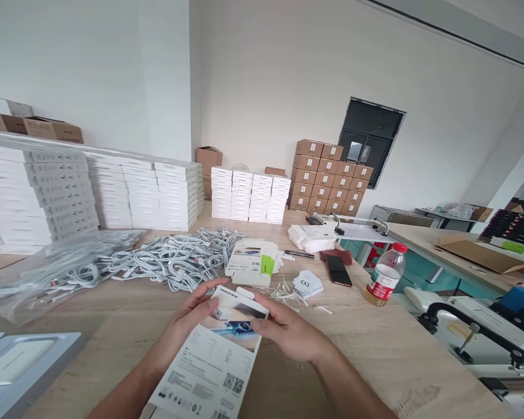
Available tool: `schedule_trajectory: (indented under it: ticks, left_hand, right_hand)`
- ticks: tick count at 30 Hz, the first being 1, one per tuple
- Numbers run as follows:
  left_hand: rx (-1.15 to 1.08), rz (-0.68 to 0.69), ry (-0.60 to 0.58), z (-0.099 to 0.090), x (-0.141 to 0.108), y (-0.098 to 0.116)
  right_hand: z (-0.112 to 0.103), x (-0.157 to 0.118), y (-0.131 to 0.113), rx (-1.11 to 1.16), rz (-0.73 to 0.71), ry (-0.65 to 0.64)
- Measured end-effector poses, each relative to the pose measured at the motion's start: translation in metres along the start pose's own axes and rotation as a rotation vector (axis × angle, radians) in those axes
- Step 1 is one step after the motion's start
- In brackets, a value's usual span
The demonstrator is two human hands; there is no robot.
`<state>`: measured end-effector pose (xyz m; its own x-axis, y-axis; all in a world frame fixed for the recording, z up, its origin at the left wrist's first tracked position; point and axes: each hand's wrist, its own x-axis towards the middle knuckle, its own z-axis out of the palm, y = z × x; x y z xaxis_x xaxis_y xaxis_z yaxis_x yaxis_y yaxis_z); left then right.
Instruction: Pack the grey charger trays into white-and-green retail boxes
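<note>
A printed white product box [213, 355] is between my hands, tilted toward me, with a small flap lifted at its far end. My left hand [187, 317] grips its left edge, thumb on the printed face. On the other side, my right hand [283, 326] has its thumb on the picture and its fingers behind the far end. Just beyond lie flattened printed cartons [247, 259] with a green patch. Scattered twist ties [283, 294] and a stack of white cards [308, 283] lie right of them. A heap of pale cables [170, 262] spreads to the left.
White boxes [140, 192] stand stacked along the back left. A plastic bag [65, 267] of cables and a grey-blue tray [30, 372] lie left. To the right are a phone [337, 270], a pen [300, 254] and a red-capped bottle [385, 276] near the table edge.
</note>
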<state>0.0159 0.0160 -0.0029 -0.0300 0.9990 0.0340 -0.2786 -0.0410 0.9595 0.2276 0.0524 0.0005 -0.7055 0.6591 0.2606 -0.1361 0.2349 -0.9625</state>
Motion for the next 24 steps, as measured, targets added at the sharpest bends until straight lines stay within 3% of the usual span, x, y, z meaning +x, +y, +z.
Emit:
schedule_trajectory:
  ticks: [4, 8, 13, 19, 24]
  left_hand:
    - [0.04, -0.041, 0.004, 0.003, -0.002, 0.003]
    - [0.097, -0.084, -0.113, -0.003, -0.007, 0.006]
    - [0.164, -0.057, -0.211, -0.014, -0.006, 0.001]
    - [0.252, -0.024, -0.285, -0.012, -0.005, 0.0]
    - [0.332, 0.04, -0.32, -0.01, -0.01, 0.001]
  right_hand:
    - [-0.005, 0.005, 0.009, 0.01, 0.057, 0.071]
    - [-0.009, 0.007, 0.013, 0.078, 0.207, 0.179]
    - [-0.006, 0.007, 0.009, 0.154, 0.251, 0.286]
    - [-0.008, 0.006, 0.011, 0.011, 0.237, 0.219]
    - [-0.009, 0.008, 0.017, 0.288, 0.352, 0.206]
